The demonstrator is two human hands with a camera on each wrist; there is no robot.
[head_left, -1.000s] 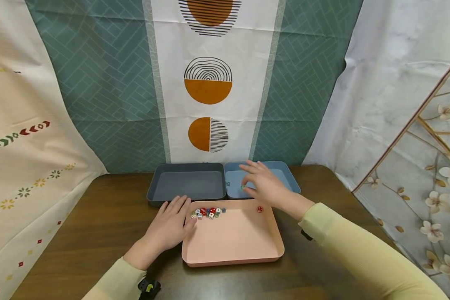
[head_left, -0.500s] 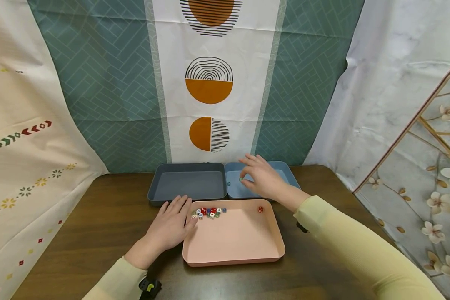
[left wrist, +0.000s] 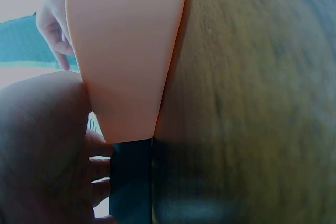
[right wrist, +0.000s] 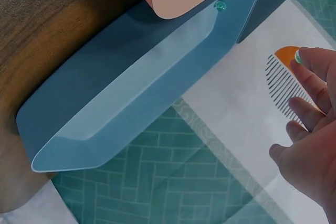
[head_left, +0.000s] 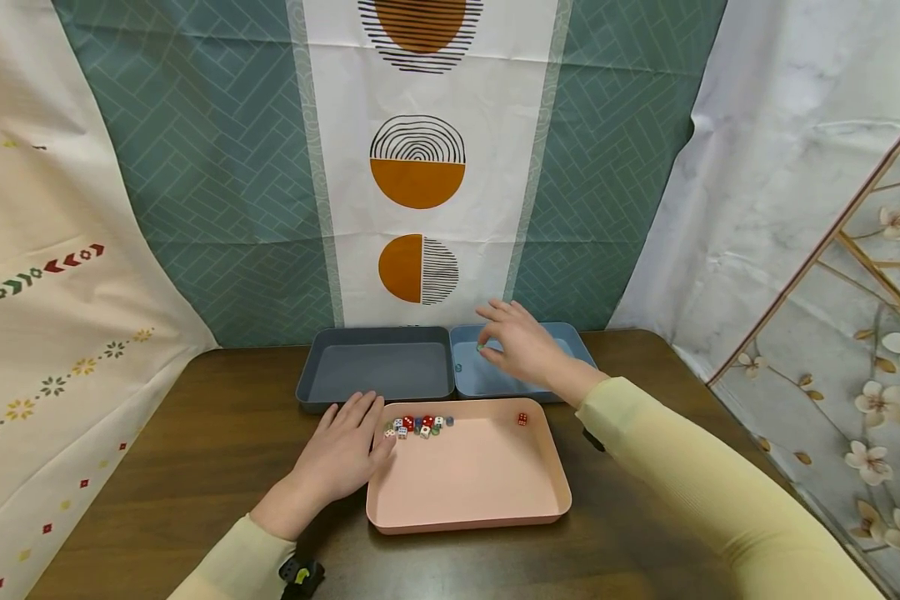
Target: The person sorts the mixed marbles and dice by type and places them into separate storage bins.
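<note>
My right hand [head_left: 523, 343] is raised over the light blue tray [head_left: 566, 354] at the back right. Its thumb and index finger pinch a small, clear green marble [right wrist: 297, 56]. Another greenish glass marble [right wrist: 220, 6] lies in that tray, near its left wall. My left hand [head_left: 339, 446] rests at the left rim of the pink tray [head_left: 468, 483], fingers straight and pointing toward the dark grey tray. Along the pink tray's back left lie red dice [head_left: 408, 423], white dice [head_left: 425, 432] and small blue and green marbles. A lone red die [head_left: 522, 419] sits at its back right.
The dark grey tray [head_left: 378, 362] stands left of the light blue one, both behind the pink tray. They all stand on a brown wooden table [head_left: 217, 450]. Patterned cloths [head_left: 255, 208] hang behind and at both sides.
My right hand, with the green marble pinched in it, has moved up and slightly left over the light blue tray. The left hand stays at the pink tray's rim.
</note>
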